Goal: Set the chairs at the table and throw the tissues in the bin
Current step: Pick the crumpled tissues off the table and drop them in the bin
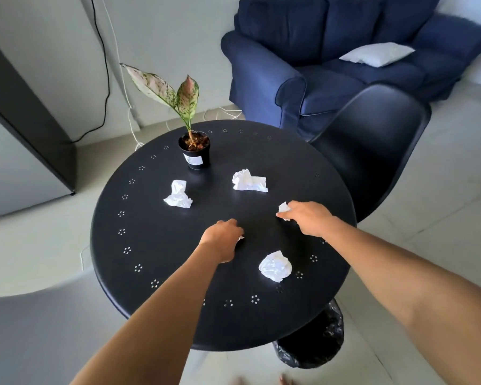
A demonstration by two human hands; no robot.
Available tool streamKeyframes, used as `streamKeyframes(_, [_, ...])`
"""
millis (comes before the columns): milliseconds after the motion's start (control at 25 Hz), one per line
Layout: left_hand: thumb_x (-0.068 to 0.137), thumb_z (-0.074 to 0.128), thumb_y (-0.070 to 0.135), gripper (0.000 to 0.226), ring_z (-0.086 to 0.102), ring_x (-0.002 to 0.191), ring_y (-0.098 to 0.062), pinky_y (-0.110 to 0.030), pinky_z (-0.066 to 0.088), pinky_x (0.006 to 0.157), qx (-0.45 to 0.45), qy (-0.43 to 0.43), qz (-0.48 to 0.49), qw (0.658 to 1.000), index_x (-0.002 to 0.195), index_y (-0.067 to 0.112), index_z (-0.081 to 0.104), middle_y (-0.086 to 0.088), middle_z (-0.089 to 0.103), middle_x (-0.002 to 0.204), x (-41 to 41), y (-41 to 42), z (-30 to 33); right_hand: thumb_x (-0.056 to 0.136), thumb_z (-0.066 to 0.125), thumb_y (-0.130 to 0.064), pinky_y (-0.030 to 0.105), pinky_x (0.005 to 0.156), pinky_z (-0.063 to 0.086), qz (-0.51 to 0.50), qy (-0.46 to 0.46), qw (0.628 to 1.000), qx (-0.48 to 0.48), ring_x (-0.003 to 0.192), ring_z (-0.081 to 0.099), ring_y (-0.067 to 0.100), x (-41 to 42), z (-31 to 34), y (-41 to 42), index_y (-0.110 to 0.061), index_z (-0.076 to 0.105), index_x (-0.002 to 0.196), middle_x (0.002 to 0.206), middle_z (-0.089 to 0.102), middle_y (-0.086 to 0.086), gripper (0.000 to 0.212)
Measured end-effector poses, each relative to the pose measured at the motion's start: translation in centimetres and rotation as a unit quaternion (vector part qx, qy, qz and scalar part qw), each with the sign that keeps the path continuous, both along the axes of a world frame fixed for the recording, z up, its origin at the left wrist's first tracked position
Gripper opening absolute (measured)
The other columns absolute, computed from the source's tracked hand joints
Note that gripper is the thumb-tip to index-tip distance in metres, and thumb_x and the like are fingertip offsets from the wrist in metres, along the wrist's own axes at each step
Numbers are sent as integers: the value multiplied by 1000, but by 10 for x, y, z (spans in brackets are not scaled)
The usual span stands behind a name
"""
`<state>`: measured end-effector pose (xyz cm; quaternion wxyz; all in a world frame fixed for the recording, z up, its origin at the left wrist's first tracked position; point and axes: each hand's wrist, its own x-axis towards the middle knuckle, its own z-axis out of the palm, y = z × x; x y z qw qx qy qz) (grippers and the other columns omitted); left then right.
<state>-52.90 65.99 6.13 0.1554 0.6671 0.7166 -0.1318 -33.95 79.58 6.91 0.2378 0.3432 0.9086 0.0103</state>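
Crumpled white tissues lie on the round black table (pixel 156 245): one at the left (pixel 178 196), one at the back right (pixel 249 181), one near the front (pixel 275 266). My left hand (pixel 222 237) is closed on a tissue, of which only a white scrap (pixel 241 238) shows at the fingers. My right hand (pixel 307 219) grips another tissue (pixel 283 208) on the table's right side. A black chair (pixel 372 140) stands against the table's right edge. A grey chair (pixel 39 329) sits at the lower left. A bin lined with a black bag (pixel 314 343) stands under the table's near edge.
A potted plant (pixel 196 151) stands on the far part of the table. A dark blue armchair (pixel 317 65) with a white cushion (pixel 378 54) is behind the black chair. A grey cabinet (pixel 20 140) and cables (pixel 103 79) are along the left wall.
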Motion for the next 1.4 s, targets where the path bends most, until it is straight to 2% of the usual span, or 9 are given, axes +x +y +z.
streamKeyframes(200, [88, 49, 7, 31, 60, 108, -29, -35, 51, 85, 48, 0, 17, 999, 115, 12, 64, -7, 57, 120, 4, -4, 1, 84, 45, 7, 33, 74, 47, -45, 48, 998, 13, 102, 61, 28, 4, -2, -11, -16, 62, 120, 118, 59, 5, 45])
streamKeyframes(280, [86, 49, 6, 30, 61, 105, -30, -34, 50, 84, 82, -4, 29, 996, 111, 11, 66, -7, 60, 117, 6, -2, 12, 82, 46, 7, 27, 63, 40, -72, 66, 995, 13, 88, 60, 27, 10, 3, -20, -12, 66, 102, 108, 62, 5, 34])
streamKeyframes(400, [86, 52, 8, 28, 62, 102, -32, -36, 51, 83, 129, -9, 26, 991, 109, 12, 67, -7, 62, 113, 24, 3, 38, 79, 46, 7, 21, 45, 23, -122, 107, 987, 21, 72, 48, 26, 34, 17, -37, -14, 57, 76, 90, 61, 7, 24])
streamKeyframes(480, [85, 53, 8, 26, 64, 99, -32, -34, 51, 78, 148, -17, 13, 989, 106, 11, 68, -6, 62, 111, 52, 3, 55, 81, 46, 5, 20, 48, 33, -154, 142, 977, 27, 76, 56, 28, 58, 30, -51, -9, 66, 82, 93, 67, 8, 24])
streamKeyframes(560, [84, 53, 6, 26, 64, 98, -31, -32, 49, 74, 155, -22, -10, 988, 105, 11, 68, -7, 63, 110, 88, 0, 66, 84, 47, 2, 26, 66, 49, -191, 169, 966, 27, 92, 65, 31, 87, 41, -64, -10, 71, 98, 104, 71, 8, 31])
streamKeyframes(800, [84, 54, 5, 30, 63, 101, -31, -35, 54, 84, 146, -50, -84, 984, 111, 10, 66, -9, 63, 111, 225, -29, 54, 91, 52, -11, 33, 90, 56, -261, 174, 948, 56, 104, 66, 29, 212, 35, -126, -12, 68, 118, 115, 70, 11, 31])
streamKeyframes(1000, [84, 51, 1, 35, 63, 102, -28, -34, 55, 82, 75, -68, -120, 988, 114, 13, 65, -8, 62, 115, 294, -61, -3, 90, 48, -9, 30, 91, 53, -338, 198, 920, -6, 111, 63, 27, 282, -18, -176, -15, 69, 115, 119, 70, 7, 34])
streamKeyframes(1200, [90, 50, 14, 34, 63, 109, -27, -34, 53, 89, 2, -131, -34, 991, 122, 20, 61, -5, 66, 120, 294, -80, -99, 91, 45, -7, 28, 103, 44, -390, 245, 881, -106, 126, 54, 22, 284, -116, -200, -21, 58, 132, 139, 57, 1, 45])
streamKeyframes(1400, [93, 49, 27, 27, 64, 101, -31, -34, 51, 78, 22, -146, 88, 985, 118, 16, 50, -12, 68, 109, 267, -59, -204, 89, 44, 0, 27, 105, 46, -428, 300, 831, -188, 121, 60, 20, 257, -229, -181, -22, 61, 130, 129, 65, 3, 49])
